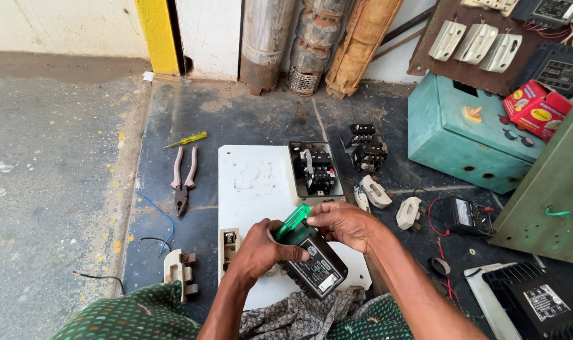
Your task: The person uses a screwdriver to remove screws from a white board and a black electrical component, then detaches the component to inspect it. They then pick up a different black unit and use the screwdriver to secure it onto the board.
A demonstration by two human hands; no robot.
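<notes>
Fingers of the left hand (261, 247) grip a black rectangular device (313, 267); the right hand (343, 223) pinches a green-handled screwdriver (292, 221) on its top. Below lies a white board (255, 182) (scuffed). At twelve o'clock, an open switch box (315, 170); at ten, pink-handled pliers (183, 179).

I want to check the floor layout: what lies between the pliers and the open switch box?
Head view: only the white board's bare part lies between the pliers and open switch box.

Two red-and-yellow cardboard boxes (537, 108) atop teal metal cabinet (463, 135), right. White rectangular label (328, 283) on black plastic unit (313, 267) held in both hands.
</notes>
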